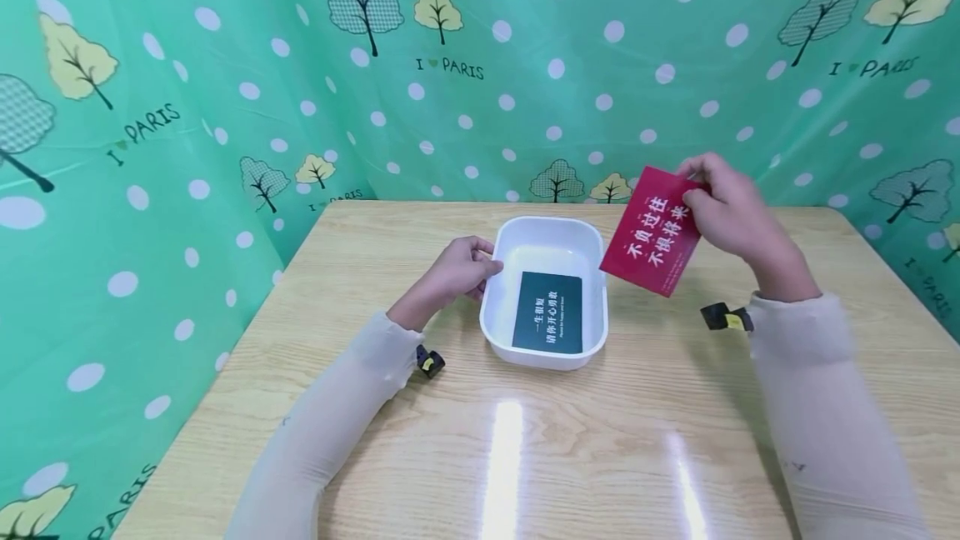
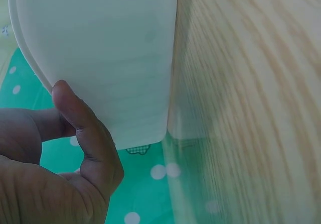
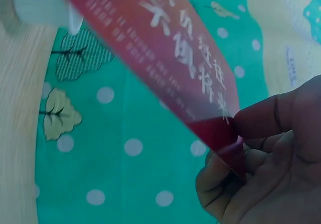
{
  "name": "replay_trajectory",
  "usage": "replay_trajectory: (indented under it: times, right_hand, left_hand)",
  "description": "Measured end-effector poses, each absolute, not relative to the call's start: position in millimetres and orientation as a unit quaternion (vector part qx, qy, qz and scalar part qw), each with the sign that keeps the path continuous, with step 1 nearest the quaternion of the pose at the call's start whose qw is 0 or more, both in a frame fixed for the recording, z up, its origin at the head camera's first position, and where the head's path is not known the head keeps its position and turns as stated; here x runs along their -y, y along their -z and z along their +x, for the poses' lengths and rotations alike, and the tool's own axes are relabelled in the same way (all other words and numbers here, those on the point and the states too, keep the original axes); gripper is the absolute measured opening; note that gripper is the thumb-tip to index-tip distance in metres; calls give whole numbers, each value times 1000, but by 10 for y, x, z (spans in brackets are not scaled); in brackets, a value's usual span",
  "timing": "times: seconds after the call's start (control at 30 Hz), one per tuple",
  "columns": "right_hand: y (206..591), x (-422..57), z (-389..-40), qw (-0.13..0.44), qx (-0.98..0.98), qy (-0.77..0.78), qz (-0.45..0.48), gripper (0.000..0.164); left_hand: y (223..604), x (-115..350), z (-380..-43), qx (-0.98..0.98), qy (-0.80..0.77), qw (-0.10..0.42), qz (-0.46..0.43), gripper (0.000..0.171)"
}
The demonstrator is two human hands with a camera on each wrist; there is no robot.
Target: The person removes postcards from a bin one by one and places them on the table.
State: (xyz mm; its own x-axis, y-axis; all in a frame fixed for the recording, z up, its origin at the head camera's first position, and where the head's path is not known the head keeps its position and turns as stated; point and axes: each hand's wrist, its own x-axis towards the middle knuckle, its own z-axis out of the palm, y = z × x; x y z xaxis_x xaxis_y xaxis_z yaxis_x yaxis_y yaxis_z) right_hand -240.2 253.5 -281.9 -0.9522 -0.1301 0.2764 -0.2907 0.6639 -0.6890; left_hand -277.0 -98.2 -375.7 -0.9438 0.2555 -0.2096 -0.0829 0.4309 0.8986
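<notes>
Right hand point(image 1: 727, 202) of the person is pinching the red card point(image 1: 641, 236) at its upper right corner, with the thumb on the printed face; the fingers behind are partly hiding under the card. If we are taking the white container point(image 1: 543, 359) as the clock's centre in the head view, the red card is hanging at two o'clock, tilted, and the hand is holding it from farther out in the same direction. One corner of the card is overlapping the container's rim in this view, but whether it is touching, I cannot tell. Large white characters are showing clearly, while the small lines are staying too small to read; in the right wrist view they are blurring, and the frame is cutting off the card's far end.

Left hand point(image 1: 461, 267) is gripping the container's rim at about ten o'clock, its thumb lying over the edge and other fingers partly hiding outside. Inside, the dark green card point(image 1: 549, 313) is lying flat toward six o'clock. The container is standing on the wooden table point(image 1: 405, 448); the left wrist view is cutting off its upper part.
</notes>
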Motion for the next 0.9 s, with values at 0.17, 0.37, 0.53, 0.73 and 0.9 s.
replay_trajectory:
  times: [0.17,0.37,0.53,0.73,0.9]
  right_hand:
    - [2939,-2659,-2507,79,927,-359,77,31]
    - [3156,-2729,-2646,23,943,-326,55,33]
    - [3312,-2762,-2742,-26,948,-312,55,34]
    - [3445,-2833,-2800,-76,959,-265,60,39]
    - [3527,-2882,-2844,-96,966,-222,90,49]
  left_hand:
    - [3758,989,-2769,-829,-533,163,54,30]
    - [3774,996,-2768,-830,-533,158,51,30]
    - [3781,1006,-2768,-831,-531,158,48,29]
    - [3773,1000,-2774,-833,-529,158,47,29]
    - [3770,994,-2783,-831,-532,157,49,29]
